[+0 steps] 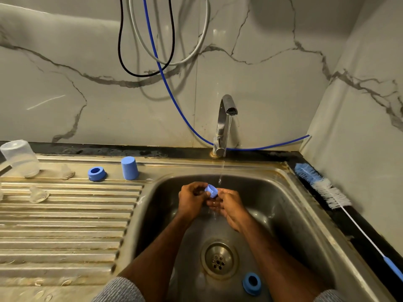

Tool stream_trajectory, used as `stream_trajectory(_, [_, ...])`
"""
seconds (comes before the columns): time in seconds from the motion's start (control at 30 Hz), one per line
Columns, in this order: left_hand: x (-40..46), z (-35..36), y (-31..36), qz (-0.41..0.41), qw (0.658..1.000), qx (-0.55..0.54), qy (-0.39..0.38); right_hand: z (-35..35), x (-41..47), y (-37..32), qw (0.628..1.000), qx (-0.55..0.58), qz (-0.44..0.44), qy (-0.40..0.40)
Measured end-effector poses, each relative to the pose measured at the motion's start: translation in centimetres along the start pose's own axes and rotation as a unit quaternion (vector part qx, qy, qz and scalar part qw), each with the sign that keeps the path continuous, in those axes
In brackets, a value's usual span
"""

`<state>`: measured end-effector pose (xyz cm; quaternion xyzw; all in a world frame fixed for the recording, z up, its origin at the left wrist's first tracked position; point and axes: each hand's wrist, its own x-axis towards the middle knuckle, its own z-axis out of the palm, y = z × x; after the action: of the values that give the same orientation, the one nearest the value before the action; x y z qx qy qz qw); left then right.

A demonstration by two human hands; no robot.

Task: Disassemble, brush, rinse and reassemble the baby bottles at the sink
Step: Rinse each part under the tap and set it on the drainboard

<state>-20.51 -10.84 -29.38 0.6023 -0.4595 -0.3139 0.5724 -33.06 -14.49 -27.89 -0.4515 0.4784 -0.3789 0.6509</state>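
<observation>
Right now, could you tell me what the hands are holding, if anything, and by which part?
Both hands hold a small blue cap under the tap's stream: left hand at its left side, right hand at its right side and underneath.

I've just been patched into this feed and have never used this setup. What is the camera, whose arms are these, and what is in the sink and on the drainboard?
There is no robot here. One wide-angle camera sits on a person's head and looks down at their bare hands over a stainless steel sink. The left hand and right hand together hold a small blue plastic cap beside the thin stream from the chrome tap. A blue screw ring lies in the basin near the drain. On the ribbed drainboard stand another blue ring, a blue cylindrical cap, a clear upturned bottle and two clear teats. A blue and white bottle brush lies on the right counter.
</observation>
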Motion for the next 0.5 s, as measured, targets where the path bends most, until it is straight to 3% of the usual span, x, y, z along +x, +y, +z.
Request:
stream_trajectory(0.23, [-0.1,0.2,0.0,-0.036,0.997,0.061,-0.002,-0.9,0.3,-0.1,0.997,-0.056,0.052,0.027])
stream_trajectory(0.5, [-0.1,0.3,-0.9,-0.066,0.988,0.127,-0.062,-1.7,0.8,-0.3,0.984,-0.156,0.021,0.089])
